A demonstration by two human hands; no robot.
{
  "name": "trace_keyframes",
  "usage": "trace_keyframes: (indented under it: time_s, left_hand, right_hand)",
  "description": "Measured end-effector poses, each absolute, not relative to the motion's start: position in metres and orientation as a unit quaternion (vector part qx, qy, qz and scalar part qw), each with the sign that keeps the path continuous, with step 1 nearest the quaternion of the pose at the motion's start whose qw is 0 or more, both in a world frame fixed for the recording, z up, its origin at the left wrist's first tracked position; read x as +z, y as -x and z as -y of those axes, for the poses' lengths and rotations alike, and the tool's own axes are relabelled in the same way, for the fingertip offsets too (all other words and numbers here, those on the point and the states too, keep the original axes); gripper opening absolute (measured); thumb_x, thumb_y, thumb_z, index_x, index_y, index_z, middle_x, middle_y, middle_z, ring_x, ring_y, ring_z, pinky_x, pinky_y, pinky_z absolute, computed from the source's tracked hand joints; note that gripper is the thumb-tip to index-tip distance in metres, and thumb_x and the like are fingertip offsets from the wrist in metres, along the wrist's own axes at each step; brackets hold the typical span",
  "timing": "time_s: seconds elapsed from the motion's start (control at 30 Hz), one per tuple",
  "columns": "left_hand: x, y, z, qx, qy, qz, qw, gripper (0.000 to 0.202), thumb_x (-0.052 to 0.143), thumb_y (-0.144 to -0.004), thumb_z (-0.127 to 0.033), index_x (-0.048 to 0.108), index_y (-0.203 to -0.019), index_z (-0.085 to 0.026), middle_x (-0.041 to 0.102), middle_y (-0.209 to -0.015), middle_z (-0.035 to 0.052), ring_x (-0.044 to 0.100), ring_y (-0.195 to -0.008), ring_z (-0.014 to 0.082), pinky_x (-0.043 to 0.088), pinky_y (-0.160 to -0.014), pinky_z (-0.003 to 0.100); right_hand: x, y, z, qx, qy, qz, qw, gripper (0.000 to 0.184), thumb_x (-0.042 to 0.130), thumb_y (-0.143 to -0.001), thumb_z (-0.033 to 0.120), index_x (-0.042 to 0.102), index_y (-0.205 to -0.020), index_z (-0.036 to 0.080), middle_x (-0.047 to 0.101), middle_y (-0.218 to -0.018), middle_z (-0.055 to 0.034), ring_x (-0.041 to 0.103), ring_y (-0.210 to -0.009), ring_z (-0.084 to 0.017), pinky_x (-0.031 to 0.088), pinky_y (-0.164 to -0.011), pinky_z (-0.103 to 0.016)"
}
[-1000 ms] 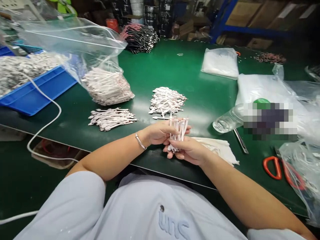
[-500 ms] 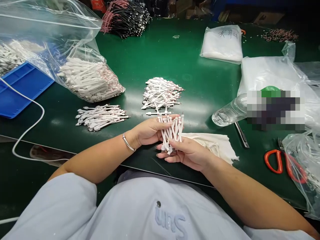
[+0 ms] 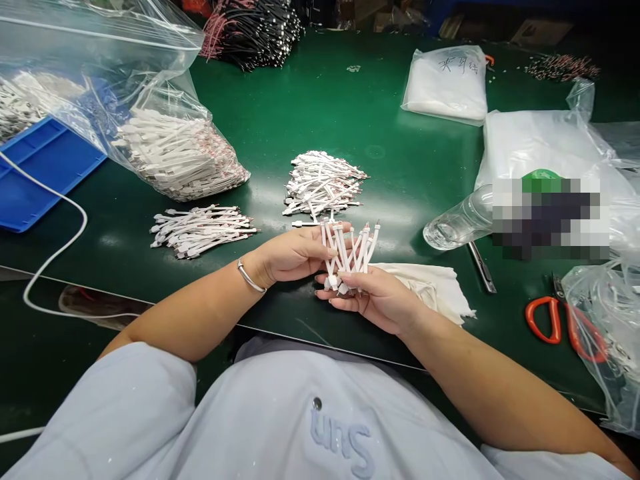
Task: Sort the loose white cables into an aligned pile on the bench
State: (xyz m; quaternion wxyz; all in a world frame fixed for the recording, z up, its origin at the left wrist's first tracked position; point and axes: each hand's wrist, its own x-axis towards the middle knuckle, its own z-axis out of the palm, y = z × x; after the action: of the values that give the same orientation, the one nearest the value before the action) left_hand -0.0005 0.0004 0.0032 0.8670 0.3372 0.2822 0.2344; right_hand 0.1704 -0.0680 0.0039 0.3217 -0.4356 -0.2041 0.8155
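On the table [image 3: 400,113], strips [image 3: 350,257] stand between the left hand [image 3: 290,257] and the right hand [image 3: 375,300]. Measured from the hands, a pile [image 3: 323,183] lies at twelve o'clock, another pile [image 3: 203,230] at nine, and a bag [image 3: 175,157] at ten. A tray [image 3: 50,173] sits farther out, partly under the bag. A cloth [image 3: 420,287] lies just beside the right hand at three, a bottle [image 3: 460,223] at two, and scissors [image 3: 545,320] near four.

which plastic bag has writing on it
The white-filled plastic bag at the back right of the green mat, bearing black handwriting; no other bag shows any.
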Motion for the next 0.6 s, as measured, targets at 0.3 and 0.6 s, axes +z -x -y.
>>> trace_keyframes:
  time_s: [0.3,0.6]
  left_hand:
    - [0.0025,-0.0037,-0.0033,0.24,-0.34,-0.271,0.868,0.042,0.07,-0.071,-0.007,0.059,-0.111,-0.014,0.071,-0.1,0.0073,0.067,-0.08,0.0148,0.05,-0.071,0.025]
    - [0.0017,-0.0033,-0.0036,0.249,-0.33,-0.292,0.863,0.066,0.061,-0.062,0.004,0.054,-0.124,-0.016,0.07,-0.111,0.0094,0.068,-0.095,0.018,0.049,-0.088,0.03]
  right_hand:
    - [0.004,-0.1713,0.065,0.805,0.445,0.216,0.328,0.017,0.06,-0.083,0.007,0.067,-0.097,0.014,0.075,-0.09,-0.0073,0.074,-0.076,-0.016,0.061,-0.062,-0.019]
    - [0.0015,-0.1706,0.0612,0.782,0.48,0.236,0.32,0.009,0.063,-0.086,0.011,0.067,-0.093,0.013,0.072,-0.078,-0.0049,0.073,-0.065,-0.015,0.06,-0.057,-0.018]
